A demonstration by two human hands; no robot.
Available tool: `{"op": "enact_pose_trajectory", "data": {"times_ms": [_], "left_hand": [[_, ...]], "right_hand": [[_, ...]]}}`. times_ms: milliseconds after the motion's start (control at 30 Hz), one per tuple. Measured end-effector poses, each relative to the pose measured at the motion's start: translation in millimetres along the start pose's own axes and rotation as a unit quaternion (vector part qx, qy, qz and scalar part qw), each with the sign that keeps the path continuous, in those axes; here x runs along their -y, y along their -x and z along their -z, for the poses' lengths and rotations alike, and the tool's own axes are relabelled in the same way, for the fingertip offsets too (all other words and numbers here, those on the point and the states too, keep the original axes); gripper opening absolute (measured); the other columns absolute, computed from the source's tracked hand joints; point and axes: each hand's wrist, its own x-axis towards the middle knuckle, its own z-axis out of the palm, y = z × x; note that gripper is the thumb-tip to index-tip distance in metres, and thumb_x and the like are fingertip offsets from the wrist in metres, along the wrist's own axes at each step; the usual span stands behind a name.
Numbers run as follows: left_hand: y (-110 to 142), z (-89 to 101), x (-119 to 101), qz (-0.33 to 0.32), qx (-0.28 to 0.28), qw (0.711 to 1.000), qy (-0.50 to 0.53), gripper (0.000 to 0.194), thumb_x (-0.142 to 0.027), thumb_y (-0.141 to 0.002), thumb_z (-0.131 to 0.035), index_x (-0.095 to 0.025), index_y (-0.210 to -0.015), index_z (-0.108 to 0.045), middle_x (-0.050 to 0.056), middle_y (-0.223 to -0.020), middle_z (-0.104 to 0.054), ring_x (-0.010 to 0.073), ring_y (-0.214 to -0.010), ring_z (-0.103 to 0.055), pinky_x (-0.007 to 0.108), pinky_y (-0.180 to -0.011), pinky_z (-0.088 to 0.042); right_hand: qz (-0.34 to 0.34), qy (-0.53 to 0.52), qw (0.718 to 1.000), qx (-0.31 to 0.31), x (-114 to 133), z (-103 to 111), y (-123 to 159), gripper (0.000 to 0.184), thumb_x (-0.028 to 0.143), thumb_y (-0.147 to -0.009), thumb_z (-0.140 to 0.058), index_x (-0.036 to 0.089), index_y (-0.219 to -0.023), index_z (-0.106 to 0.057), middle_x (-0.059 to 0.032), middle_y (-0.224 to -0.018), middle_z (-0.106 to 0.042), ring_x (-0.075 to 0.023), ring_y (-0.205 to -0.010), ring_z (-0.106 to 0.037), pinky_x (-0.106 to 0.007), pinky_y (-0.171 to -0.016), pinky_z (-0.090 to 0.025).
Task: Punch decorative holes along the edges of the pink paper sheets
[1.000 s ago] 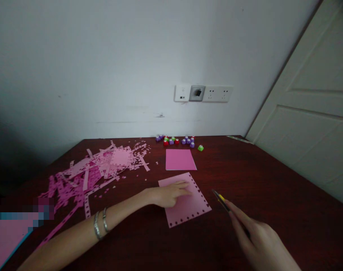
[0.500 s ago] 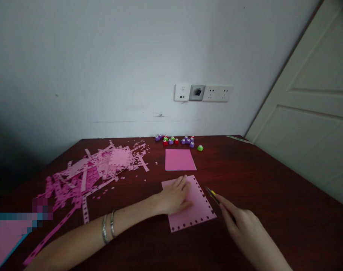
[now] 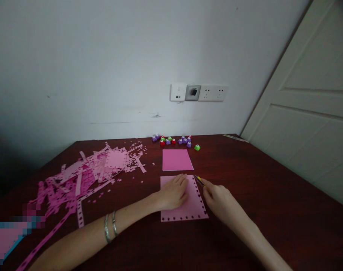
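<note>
A pink paper square (image 3: 192, 205) with punched holes along its right and near edges lies on the dark wooden table (image 3: 273, 203). My left hand (image 3: 174, 194) rests flat on it, fingers stretched out, pressing it down. My right hand (image 3: 220, 199) is closed round a thin yellow-and-black knife (image 3: 198, 180), whose tip touches the paper's far right corner. A second, plain pink square (image 3: 177, 160) lies just beyond.
Several small purple, red and green paper punches (image 3: 174, 140) sit by the wall. A heap of pink paper strips and scraps (image 3: 86, 173) covers the table's left side. Wall sockets (image 3: 199, 93) are above, and a white door (image 3: 309, 113) stands at the right.
My right hand has moved left and away from me, bringing the knife to the paper's far right corner. The paper has been turned square to me under my left hand.
</note>
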Motion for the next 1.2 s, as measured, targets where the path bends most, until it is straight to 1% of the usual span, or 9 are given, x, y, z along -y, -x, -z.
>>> {"op": "enact_pose_trajectory", "data": {"times_ms": [67,200,433,633,733,833,967,1033,1200], "left_hand": [[-1.1,-3.5,-1.6,0.013,-0.007,1.0,-0.005,0.051,-0.032,-0.088,-0.031,-0.003,-0.13,-0.031,0.019,-0.14,-0.03,0.0254,-0.131,-0.024,0.038,-0.108,-0.02],[-3.0,-5.1,-1.9,0.018,0.001,1.0,-0.016,0.056,-0.035,-0.086,-0.032,-0.003,-0.132,-0.027,0.019,-0.141,-0.028,0.0264,-0.131,-0.023,0.039,-0.108,-0.021],[-5.6,-1.1,-4.1,0.02,0.003,0.999,-0.034,0.055,-0.036,-0.086,-0.031,-0.002,-0.129,-0.03,0.02,-0.138,-0.032,0.0274,-0.129,-0.025,0.038,-0.106,-0.022],[-7.0,-2.2,-3.7,0.021,0.004,0.999,-0.033,0.054,-0.035,-0.085,-0.033,-0.004,-0.129,-0.028,0.019,-0.138,-0.032,0.0268,-0.129,-0.025,0.039,-0.105,-0.022],[-6.3,-3.4,-2.4,0.022,0.017,0.999,-0.032,0.055,-0.035,-0.085,-0.033,-0.005,-0.131,-0.025,0.019,-0.139,-0.03,0.0278,-0.13,-0.023,0.041,-0.105,-0.022],[-4.5,-4.6,-0.5,0.015,0.028,0.999,-0.037,0.056,-0.035,-0.087,-0.03,-0.005,-0.134,-0.02,0.019,-0.142,-0.026,0.0275,-0.132,-0.018,0.041,-0.105,-0.02],[-3.4,-6.5,1.7,0.005,0.039,0.999,-0.037,0.059,-0.042,-0.09,-0.024,-0.005,-0.135,-0.017,0.02,-0.144,-0.021,0.0276,-0.134,-0.014,0.042,-0.106,-0.019],[-3.7,-7.3,2.3,0.005,0.04,0.999,-0.034,0.061,-0.045,-0.09,-0.024,-0.004,-0.135,-0.017,0.02,-0.144,-0.021,0.0281,-0.134,-0.014,0.042,-0.105,-0.02],[-5.2,-6.3,1.7,0.003,0.025,0.999,-0.036,0.061,-0.046,-0.089,-0.026,-0.003,-0.133,-0.021,0.021,-0.141,-0.024,0.029,-0.131,-0.019,0.041,-0.104,-0.021]], "right_hand": [[-0.002,0.01,1.0,0.005,1.9,-2.5,-1.8,0.042,0.018,-0.084,-0.036,0.019,-0.122,-0.054,-0.0086,-0.08,-0.071,-0.0212,-0.074,-0.067,-0.025,-0.064,-0.044],[0.001,0.031,0.999,0.013,1.3,-7.9,-5.0,0.042,0.019,-0.086,-0.035,0.019,-0.124,-0.052,-0.009,-0.08,-0.07,-0.0212,-0.073,-0.067,-0.027,-0.066,-0.044],[-0.002,0.088,0.995,0.041,2.7,-11.9,-9.8,0.043,0.02,-0.087,-0.034,0.018,-0.127,-0.048,-0.0118,-0.08,-0.068,-0.0251,-0.076,-0.066,-0.031,-0.065,-0.046],[0.002,0.122,0.992,0.032,7.6,-14.1,-8.3,0.043,0.019,-0.088,-0.032,0.015,-0.128,-0.047,-0.0128,-0.079,-0.067,-0.0255,-0.075,-0.066,-0.033,-0.066,-0.046],[-0.001,0.13,0.991,0.038,9.4,-14.3,-8.0,0.044,0.019,-0.087,-0.033,0.016,-0.129,-0.045,-0.0126,-0.08,-0.067,-0.0251,-0.075,-0.066,-0.033,-0.065,-0.047],[-0.003,0.133,0.99,0.047,11.8,-13.0,-7.5,0.045,0.018,-0.087,-0.032,0.016,-0.13,-0.044,-0.0128,-0.081,-0.067,-0.0254,-0.075,-0.066,-0.034,-0.065,-0.047],[-0.001,0.138,0.989,0.054,15.1,-11.6,-6.2,0.045,0.016,-0.087,-0.031,0.016,-0.131,-0.043,-0.013,-0.08,-0.068,-0.0257,-0.075,-0.066,-0.034,-0.064,-0.048],[-0.001,0.141,0.988,0.055,15.7,-11.7,-5.9,0.045,0.016,-0.088,-0.031,0.017,-0.131,-0.043,-0.0126,-0.079,-0.068,-0.0261,-0.074,-0.067,-0.035,-0.064,-0.049],[0.007,0.151,0.987,0.05,15.7,-12.5,-5.9,0.046,0.016,-0.088,-0.031,0.018,-0.132,-0.042,-0.0123,-0.079,-0.068,-0.026,-0.074,-0.067,-0.036,-0.064,-0.05]]}}
